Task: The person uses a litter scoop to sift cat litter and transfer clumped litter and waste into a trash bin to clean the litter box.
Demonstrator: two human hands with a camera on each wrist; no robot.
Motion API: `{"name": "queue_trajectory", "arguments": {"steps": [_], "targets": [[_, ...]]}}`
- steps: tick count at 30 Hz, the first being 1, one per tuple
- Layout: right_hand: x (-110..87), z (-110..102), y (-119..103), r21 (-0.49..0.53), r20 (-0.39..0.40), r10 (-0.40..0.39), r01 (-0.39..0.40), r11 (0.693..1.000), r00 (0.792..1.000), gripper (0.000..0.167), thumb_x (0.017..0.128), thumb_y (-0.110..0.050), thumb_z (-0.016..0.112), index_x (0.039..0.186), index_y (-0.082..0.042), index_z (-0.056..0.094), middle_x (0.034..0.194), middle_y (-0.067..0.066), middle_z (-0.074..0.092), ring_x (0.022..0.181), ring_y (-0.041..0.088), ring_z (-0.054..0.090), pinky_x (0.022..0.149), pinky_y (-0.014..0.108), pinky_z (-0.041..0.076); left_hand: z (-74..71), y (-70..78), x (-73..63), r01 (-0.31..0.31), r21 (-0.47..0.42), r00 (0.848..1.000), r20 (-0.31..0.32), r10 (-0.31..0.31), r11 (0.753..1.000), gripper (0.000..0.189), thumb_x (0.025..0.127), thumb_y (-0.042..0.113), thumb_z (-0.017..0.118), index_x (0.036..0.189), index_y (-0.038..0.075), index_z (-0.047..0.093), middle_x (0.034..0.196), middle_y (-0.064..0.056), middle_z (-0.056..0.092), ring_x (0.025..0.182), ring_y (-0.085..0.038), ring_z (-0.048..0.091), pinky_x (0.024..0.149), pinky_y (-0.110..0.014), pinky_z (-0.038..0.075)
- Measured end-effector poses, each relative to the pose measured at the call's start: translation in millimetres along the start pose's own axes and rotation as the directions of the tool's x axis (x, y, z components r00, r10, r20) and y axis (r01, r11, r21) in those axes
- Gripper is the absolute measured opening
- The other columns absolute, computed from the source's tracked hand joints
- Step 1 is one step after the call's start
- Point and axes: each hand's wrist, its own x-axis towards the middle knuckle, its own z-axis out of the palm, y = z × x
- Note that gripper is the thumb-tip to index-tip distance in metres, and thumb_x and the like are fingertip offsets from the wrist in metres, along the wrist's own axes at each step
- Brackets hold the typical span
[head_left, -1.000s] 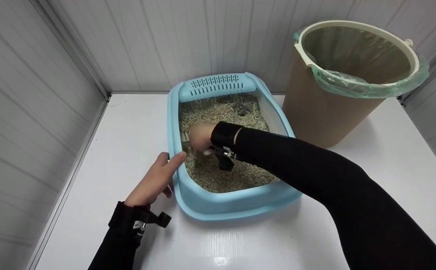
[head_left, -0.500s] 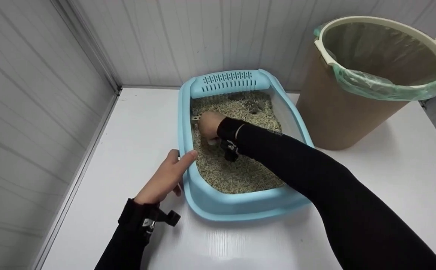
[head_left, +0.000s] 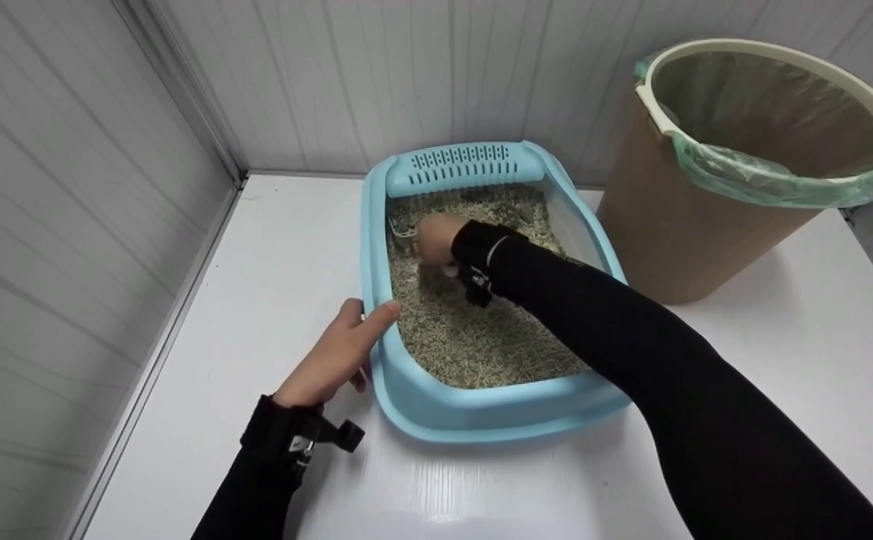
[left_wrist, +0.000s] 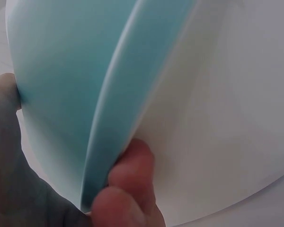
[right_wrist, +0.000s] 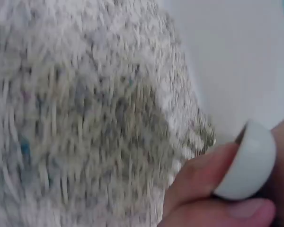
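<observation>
A light blue litter box [head_left: 496,420] holds pale, grainy litter [head_left: 474,341]. My left hand [head_left: 335,352] grips the box's left rim, thumb on top; in the left wrist view its fingers [left_wrist: 132,172] curl under the blue rim [left_wrist: 120,94]. Inside the box, toward the back left, my right hand [head_left: 436,238] holds a litter scoop [head_left: 404,231]. Only a small part of the scoop's head shows past that hand. The scoop's white rounded handle end [right_wrist: 250,163] pokes out of my curled fingers [right_wrist: 196,182] in the right wrist view.
At the back right stands a tall brown bin [head_left: 676,240] with a cream rim and a green plastic liner [head_left: 774,184]. Dark clumps [head_left: 515,202] lie in the litter near the back. Grey panel walls [head_left: 346,82] stand behind and left of the white surface [head_left: 286,247].
My right hand has moved with the scoop toward the back of the box. The left hand keeps its hold on the rim. The head view has shifted slightly.
</observation>
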Motion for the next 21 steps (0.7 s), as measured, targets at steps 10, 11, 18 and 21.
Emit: {"name": "queue_trajectory", "arguments": {"steps": [10, 11, 18, 21], "targets": [[6.1, 5.4, 29.4, -0.184, -0.111, -0.057, 0.036, 0.982, 0.992, 0.036, 0.121, -0.021, 0.050, 0.093, -0.009, 0.070, 0.101, 0.016, 0.070, 0.080, 0.024, 0.055, 0.080, 0.039, 0.045, 1.5, 3.3, 2.0, -0.002, 0.002, 1.000, 0.013, 0.002, 1.000, 0.063, 0.108, 0.063, 0.064, 0.121, 0.006, 0.041, 0.090, -0.010, 0.046, 0.060, -0.020, 0.049, 0.045, -0.033, 0.040], [5.7, 5.2, 29.2, -0.195, -0.113, -0.063, 0.040, 0.980, 0.992, 0.037, 0.121, -0.022, 0.049, 0.092, -0.010, 0.069, 0.097, 0.015, 0.068, 0.079, 0.024, 0.054, 0.079, 0.039, 0.045, 1.6, 3.2, 2.1, 0.001, 0.001, 1.000, 0.011, -0.001, 1.000, 0.063, 0.108, 0.063, 0.064, 0.121, 0.006, 0.041, 0.090, -0.011, 0.047, 0.060, -0.020, 0.049, 0.045, -0.033, 0.041], [1.2, 8.1, 22.8, -0.239, -0.134, -0.078, 0.044, 0.970, 0.988, 0.045, 0.119, -0.012, 0.049, 0.074, -0.015, 0.047, 0.073, 0.004, 0.040, 0.065, 0.020, 0.039, 0.068, 0.037, 0.038, 0.5, 2.2, 2.9, 0.006, -0.004, 1.000, 0.005, -0.006, 1.000, 0.063, 0.107, 0.064, 0.065, 0.121, 0.006, 0.042, 0.089, -0.010, 0.048, 0.060, -0.021, 0.051, 0.045, -0.033, 0.041], [-3.6, 17.5, 18.5, -0.225, -0.130, -0.087, 0.056, 0.973, 0.988, 0.044, 0.116, -0.005, 0.051, 0.073, -0.016, 0.047, 0.072, 0.004, 0.043, 0.063, 0.019, 0.041, 0.062, 0.035, 0.040, -0.3, 1.5, 3.3, 0.010, 0.000, 1.000, 0.009, -0.010, 1.000, 0.062, 0.107, 0.064, 0.065, 0.120, 0.007, 0.042, 0.087, -0.009, 0.049, 0.059, -0.020, 0.051, 0.044, -0.033, 0.041]]}}
